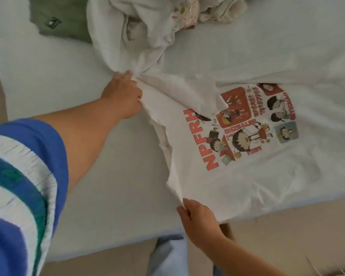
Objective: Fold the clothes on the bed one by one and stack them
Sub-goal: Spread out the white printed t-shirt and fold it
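Note:
A white T-shirt [257,176] with a red and black cartoon print lies spread face up across the right half of the bed [48,80]. My left hand [124,94] grips a bunched part of its far left edge, near the middle of the bed. My right hand [197,218] pinches the shirt's near left corner at the bed's front edge. The cloth is stretched between the two hands. Behind my left hand lies a crumpled white garment [131,30], touching the shirt.
A folded green garment [56,18] lies at the far left of the bed. More crumpled pale clothes [207,10] are heaped at the top centre. Beige floor [287,232] runs along the front edge and left side of the bed.

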`<control>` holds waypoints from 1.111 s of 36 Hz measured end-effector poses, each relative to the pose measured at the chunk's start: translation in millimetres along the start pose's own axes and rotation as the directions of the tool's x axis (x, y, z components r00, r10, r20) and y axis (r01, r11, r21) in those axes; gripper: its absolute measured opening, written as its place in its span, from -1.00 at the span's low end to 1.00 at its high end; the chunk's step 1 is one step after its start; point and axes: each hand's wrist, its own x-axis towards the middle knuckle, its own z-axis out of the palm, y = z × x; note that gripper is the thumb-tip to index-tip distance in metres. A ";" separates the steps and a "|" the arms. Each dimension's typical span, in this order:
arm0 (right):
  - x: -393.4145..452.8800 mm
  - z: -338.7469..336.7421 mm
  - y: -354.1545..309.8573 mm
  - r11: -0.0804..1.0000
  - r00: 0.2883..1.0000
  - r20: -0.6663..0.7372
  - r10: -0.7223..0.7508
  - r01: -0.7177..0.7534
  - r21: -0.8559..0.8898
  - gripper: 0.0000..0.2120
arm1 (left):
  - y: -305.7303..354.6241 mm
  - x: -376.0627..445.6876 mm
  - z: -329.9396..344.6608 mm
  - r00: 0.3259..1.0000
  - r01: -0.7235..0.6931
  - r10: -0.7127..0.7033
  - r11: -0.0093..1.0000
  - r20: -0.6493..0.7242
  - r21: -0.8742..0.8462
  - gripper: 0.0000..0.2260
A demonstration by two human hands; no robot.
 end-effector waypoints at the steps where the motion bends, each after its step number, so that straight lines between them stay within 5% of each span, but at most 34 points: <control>1: 6.9 5.6 -3.5 0.999 1.000 0.029 -0.001 0.002 -0.039 -0.84 | -5.4 -0.4 8.9 0.999 0.044 -0.044 0.999 0.011 0.026 -0.71; 8: 52.7 42.4 -1.2 0.953 0.970 0.242 0.015 0.059 -0.297 -0.44 | -21.2 -3.6 72.1 0.959 0.277 -0.277 0.961 0.067 0.012 -0.71; 13: 74.7 51.8 2.5 0.932 0.920 0.386 0.070 0.077 -0.353 -0.36 | -18.6 -16.7 106.8 0.943 0.327 -0.333 0.908 0.023 -0.262 -0.63; 16: 81.7 46.5 0.1 0.921 0.906 0.411 0.099 0.072 -0.382 -0.38 | -11.2 -24.8 111.2 0.899 0.390 -0.438 0.773 0.025 -0.500 -0.56; 20: 82.5 23.8 -11.8 0.933 0.919 0.379 0.108 0.037 -0.358 -0.55 | 6.6 -43.4 111.2 0.811 0.424 -0.568 0.400 0.143 -0.813 -0.58; 27: 105.4 -57.5 -32.1 0.939 0.978 0.137 0.155 -0.102 -0.329 -0.64 | 25.0 -61.0 111.5 0.671 0.532 -0.597 -0.026 0.440 -0.846 -0.47; 33: 156.5 -125.3 -49.9 0.979 0.955 -0.267 0.129 -0.166 -0.120 -0.38 | 29.1 -57.5 114.0 0.616 0.508 -0.537 -0.288 0.576 -0.812 -0.50; 37: 200.1 -156.1 -60.4 0.959 0.865 -0.501 -0.010 -0.134 -0.251 -0.22 | 20.5 -41.7 118.0 0.589 0.445 -0.592 -0.331 0.550 -0.832 -0.54; 40: 232.2 -169.5 -65.0 0.963 0.835 -0.550 0.002 -0.149 -0.223 -0.26 | 13.6 -31.0 119.4 0.593 0.455 -0.627 -0.258 0.506 -0.853 -0.82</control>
